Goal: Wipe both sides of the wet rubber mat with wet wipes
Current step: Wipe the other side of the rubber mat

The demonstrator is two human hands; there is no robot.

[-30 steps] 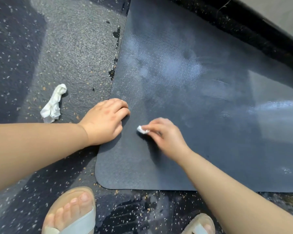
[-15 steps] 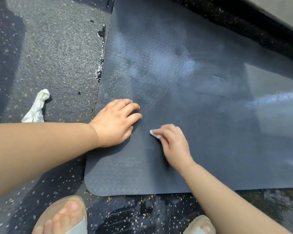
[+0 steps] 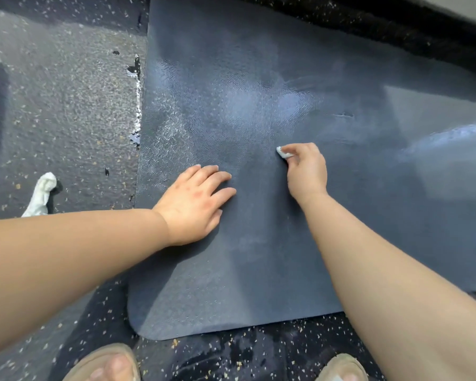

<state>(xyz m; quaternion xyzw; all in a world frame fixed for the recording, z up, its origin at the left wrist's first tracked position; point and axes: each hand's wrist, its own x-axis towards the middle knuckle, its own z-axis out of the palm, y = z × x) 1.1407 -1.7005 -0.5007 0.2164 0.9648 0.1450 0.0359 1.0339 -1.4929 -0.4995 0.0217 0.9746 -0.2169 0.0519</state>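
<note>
Two hands working on the rubber mat (image 3: 259, 86), which is lying flat on the floor (image 3: 66, 105).
The left hand (image 3: 195, 200) is pressing the mat, fingers straight and spread; just beyond, the right hand (image 3: 307, 171) is pinching a wadded wet wipe (image 3: 282, 153) against its surface with curled fingers.

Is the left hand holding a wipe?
No, the left hand lies flat on the mat; the right hand pinches the wipe.

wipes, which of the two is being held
The small wad pinched by the right hand on the mat; the other wipe lies crumpled on the floor, left of the mat.
</note>
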